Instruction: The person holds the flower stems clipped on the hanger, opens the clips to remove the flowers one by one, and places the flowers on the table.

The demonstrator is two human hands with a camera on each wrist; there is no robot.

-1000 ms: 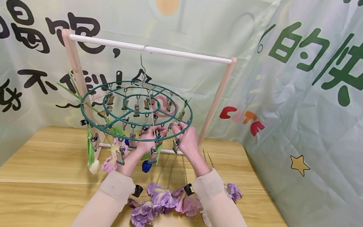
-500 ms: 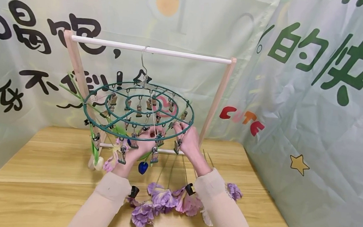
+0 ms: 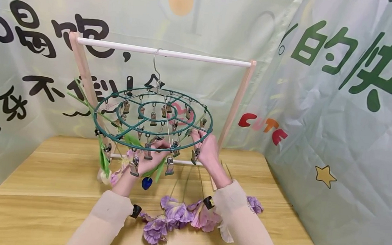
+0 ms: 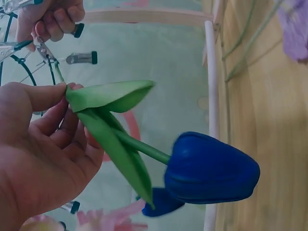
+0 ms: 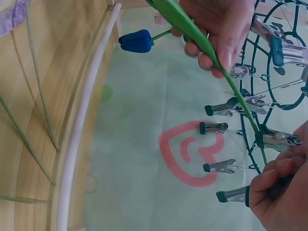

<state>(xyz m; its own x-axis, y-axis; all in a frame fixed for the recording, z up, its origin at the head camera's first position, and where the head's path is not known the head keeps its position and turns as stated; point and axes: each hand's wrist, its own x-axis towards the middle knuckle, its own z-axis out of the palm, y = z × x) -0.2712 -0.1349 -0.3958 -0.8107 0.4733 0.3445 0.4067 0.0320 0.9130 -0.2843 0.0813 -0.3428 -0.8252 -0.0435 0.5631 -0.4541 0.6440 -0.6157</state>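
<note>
A round green clip hanger [image 3: 131,147] with several metal clips hangs by its hook. My left hand [image 3: 145,159], beneath its front rim, pinches the stem of a blue tulip [image 4: 211,168] just at the leaf base [image 4: 110,96]. The bloom points down, toward the table. At the right rim my right hand [image 3: 208,148] grips a clip [image 5: 278,138] with curled fingers. The tulip's green stem [image 5: 243,103] runs up through this clip's mouth, and its end lies near the right fingertips. A second blue tulip [image 4: 161,202] hangs behind the held one.
A rack with a white top bar [image 3: 200,57] and pinkish wooden posts carries the hanger. A white tulip [image 3: 104,177] and pink flowers [image 4: 113,217] hang at the left. Purple flowers [image 3: 176,212] and a pink one [image 3: 204,218] lie on the wooden table [image 3: 41,187].
The left hand and the blue tulip have shifted left in the head view. The hanger has swung slightly right, and the right hand stays at its right rim.
</note>
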